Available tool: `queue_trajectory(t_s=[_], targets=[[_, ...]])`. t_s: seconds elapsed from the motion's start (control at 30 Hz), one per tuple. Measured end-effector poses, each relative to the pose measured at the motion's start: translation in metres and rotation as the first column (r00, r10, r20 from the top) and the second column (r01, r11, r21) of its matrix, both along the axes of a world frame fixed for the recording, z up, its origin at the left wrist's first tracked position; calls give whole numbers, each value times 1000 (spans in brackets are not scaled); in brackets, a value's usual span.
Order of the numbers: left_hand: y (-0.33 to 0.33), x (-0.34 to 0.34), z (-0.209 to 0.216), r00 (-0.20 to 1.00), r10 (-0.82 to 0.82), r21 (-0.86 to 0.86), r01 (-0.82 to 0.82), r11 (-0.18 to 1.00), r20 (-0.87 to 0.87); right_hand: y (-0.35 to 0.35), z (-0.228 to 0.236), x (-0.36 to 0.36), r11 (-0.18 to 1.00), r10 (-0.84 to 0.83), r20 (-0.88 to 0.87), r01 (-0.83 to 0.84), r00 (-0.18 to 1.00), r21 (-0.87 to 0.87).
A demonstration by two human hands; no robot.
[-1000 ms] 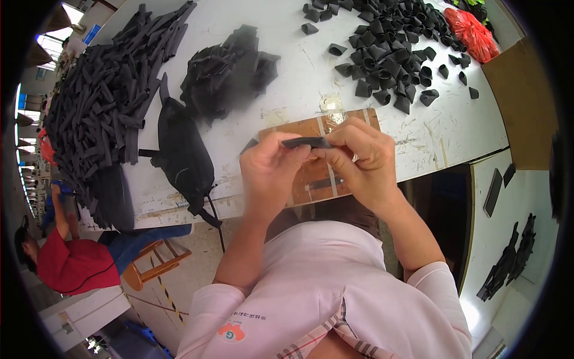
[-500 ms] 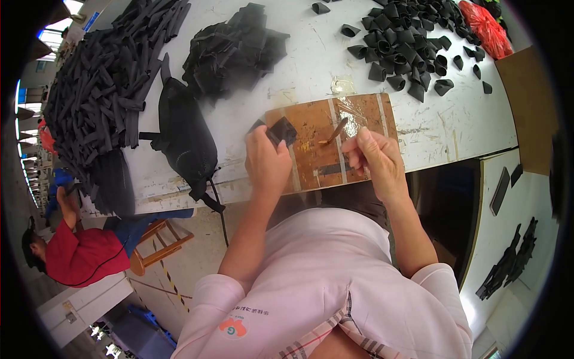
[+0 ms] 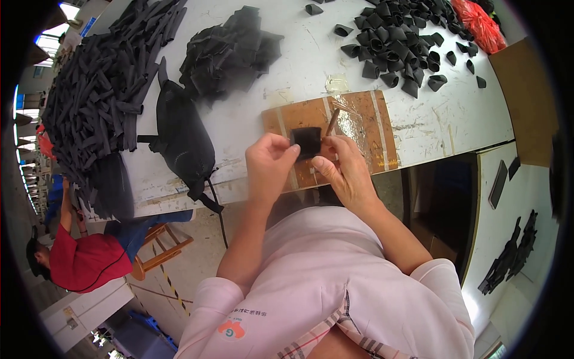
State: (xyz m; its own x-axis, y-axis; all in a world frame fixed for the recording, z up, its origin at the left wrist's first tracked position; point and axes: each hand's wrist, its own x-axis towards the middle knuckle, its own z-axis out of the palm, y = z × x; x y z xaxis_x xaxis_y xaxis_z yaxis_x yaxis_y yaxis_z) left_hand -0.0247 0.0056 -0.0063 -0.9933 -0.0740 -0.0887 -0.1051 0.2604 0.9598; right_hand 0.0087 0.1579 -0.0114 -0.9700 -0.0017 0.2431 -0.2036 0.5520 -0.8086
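My left hand (image 3: pixel 270 164) is closed, with thumb and fingers pinching the left edge of a small square black fabric piece (image 3: pixel 307 142) above a brown board (image 3: pixel 369 131). My right hand (image 3: pixel 350 173) comes up to the piece's right edge, its thumb and fingers apart, the thumb near the lower corner. A thin brown stick (image 3: pixel 333 122) slants up from beside the right fingertips; its lower end is hidden, so I cannot tell whether a finger touches it. Clear tape strips and yellowish marks cover the board.
Long black strips (image 3: pixel 95 90) are heaped at the left, beside a black pouch with straps (image 3: pixel 185 137) and a pile of flat black pieces (image 3: pixel 224 57). Folded black loops (image 3: pixel 397 45) and a red plastic bag (image 3: pixel 478 25) lie far right. A person in red (image 3: pixel 89 257) sits at left.
My left hand has brought the black piece rightward over the board's middle. My right hand has moved left to its edge. The stick now stands at a steeper angle.
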Motion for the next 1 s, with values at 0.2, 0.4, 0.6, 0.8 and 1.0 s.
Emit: queue_trajectory(t_s=[0.2,0.4,0.6,0.8,1.0], targets=[[16,23,22,918,-300,612,84,786,260,7,15,1,462,301,411,246,860,-852],[20,19,18,912,-272,754,-60,654,308,9,17,-5,236,395,406,336,824,-912],[12,11,9,897,-291,807,-110,581,332,0,6,-6,131,392,428,411,814,-902],[2,6,4,869,-356,745,-22,666,345,-2,1,-7,146,429,451,433,782,-890],[-14,4,8,863,-302,662,-48,748,404,-22,-10,-8,255,412,450,374,793,-892]])
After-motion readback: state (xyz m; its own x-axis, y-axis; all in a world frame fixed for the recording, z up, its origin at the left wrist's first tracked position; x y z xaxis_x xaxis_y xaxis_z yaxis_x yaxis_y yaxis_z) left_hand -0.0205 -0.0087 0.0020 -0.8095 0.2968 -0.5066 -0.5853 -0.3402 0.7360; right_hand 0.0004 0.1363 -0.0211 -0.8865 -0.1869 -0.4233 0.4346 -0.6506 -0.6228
